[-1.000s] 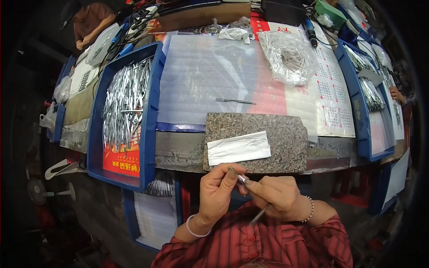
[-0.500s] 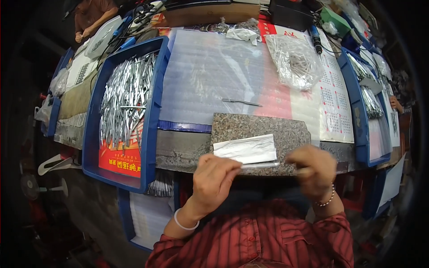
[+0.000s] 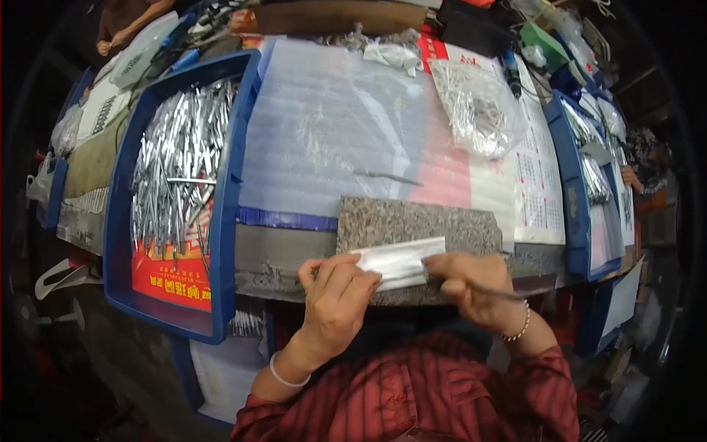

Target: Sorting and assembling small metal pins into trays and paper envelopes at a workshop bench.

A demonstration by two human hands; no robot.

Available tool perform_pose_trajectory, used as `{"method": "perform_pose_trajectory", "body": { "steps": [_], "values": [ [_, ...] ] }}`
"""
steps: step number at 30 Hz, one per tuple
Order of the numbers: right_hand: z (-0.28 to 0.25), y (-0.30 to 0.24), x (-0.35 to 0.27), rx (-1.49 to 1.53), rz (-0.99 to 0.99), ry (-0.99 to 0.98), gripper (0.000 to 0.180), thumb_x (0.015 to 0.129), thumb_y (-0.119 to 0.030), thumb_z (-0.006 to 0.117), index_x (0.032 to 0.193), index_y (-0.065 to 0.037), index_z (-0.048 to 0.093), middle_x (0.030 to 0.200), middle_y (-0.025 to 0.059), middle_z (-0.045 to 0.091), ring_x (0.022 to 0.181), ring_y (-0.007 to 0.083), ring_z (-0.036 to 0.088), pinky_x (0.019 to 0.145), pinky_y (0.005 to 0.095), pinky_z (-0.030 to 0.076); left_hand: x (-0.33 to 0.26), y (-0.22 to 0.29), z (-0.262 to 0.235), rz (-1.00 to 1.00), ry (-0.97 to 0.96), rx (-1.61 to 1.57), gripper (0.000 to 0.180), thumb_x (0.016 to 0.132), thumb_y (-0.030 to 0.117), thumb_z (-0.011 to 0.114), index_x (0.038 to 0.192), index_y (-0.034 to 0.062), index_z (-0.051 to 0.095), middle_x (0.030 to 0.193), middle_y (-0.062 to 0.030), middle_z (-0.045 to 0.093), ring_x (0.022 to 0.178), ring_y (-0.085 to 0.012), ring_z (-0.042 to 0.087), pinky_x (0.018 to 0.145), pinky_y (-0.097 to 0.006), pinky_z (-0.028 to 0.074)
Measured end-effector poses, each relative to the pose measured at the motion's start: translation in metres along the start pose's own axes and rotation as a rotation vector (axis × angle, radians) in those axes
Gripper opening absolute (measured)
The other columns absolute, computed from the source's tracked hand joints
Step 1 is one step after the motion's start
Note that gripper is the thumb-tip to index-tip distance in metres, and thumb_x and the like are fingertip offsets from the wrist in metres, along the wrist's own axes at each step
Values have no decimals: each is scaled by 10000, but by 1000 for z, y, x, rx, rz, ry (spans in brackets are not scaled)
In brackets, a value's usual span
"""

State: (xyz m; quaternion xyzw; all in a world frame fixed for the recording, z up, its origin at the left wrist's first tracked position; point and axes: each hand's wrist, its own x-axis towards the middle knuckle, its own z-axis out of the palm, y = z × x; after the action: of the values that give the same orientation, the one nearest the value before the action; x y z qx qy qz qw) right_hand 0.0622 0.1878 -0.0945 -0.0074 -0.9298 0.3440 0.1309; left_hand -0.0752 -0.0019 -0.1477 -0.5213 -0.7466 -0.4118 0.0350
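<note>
Worktable [image 3: 283,258] viewed from above, through a fisheye lens worn on the head.
The view is taken from the left one of two side-by-side cameras, tilted downward and faced toward the table's far side. The left hand [image 3: 339,302] and right hand [image 3: 482,291] are seen close, just below centre, with the striped red shirt [image 3: 368,394] caught along the bottom edge. A co-worker [image 3: 125,18] is shown farther off, cropped at upper left. Straight edges are bent toward the dark rim.
</note>
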Motion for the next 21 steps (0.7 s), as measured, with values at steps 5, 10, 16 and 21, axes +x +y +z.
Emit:
{"method": "perform_pose_trajectory", "body": {
  "steps": [5, 10, 16, 21],
  "values": [
    [-24, -30, -5, 367, 141, 290, 166, 875, -130, 637, 987, -9, 633, 1043, 166, 702, 749, 287, 706, 595, 332, 557, -1, -1, 1, 5, -2, -11, 229, 714, 21, 745, 915, 87, 658, 844, -54, 588, 940, -255, 614, 842, -408, 341],
    [20, -20, 32, 28, -67, -64, 140, 857, -167, 681, 897, -67, 591, 775, 136, 634, 603, 328, 621, 493, 379, 477, 1, 1, -4, -4, -25, -31, 227, 716, 29, 748, 916, 91, 661, 862, -49, 597, 951, -257, 618, 859, -410, 345],
    [17, -20, 37, 56, -69, -10, 187, 898, -212, 656, 920, -32, 606, 762, 133, 634, 571, 311, 622, 461, 368, 471, -8, -17, -21, -61, -43, 23, 191, 740, 49, 742, 901, 95, 650, 879, -46, 609, 976, -273, 615, 881, -413, 355],
    [25, -52, 55, -29, -150, -93, 250, 884, -274, 664, 873, -39, 581, 717, 126, 600, 559, 293, 612, 453, 362, 461, -8, -12, -24, -51, -33, -2, 169, 780, 58, 661, 935, 102, 610, 900, -41, 574, 1008, -247, 595, 881, -428, 331]
  ]
}}
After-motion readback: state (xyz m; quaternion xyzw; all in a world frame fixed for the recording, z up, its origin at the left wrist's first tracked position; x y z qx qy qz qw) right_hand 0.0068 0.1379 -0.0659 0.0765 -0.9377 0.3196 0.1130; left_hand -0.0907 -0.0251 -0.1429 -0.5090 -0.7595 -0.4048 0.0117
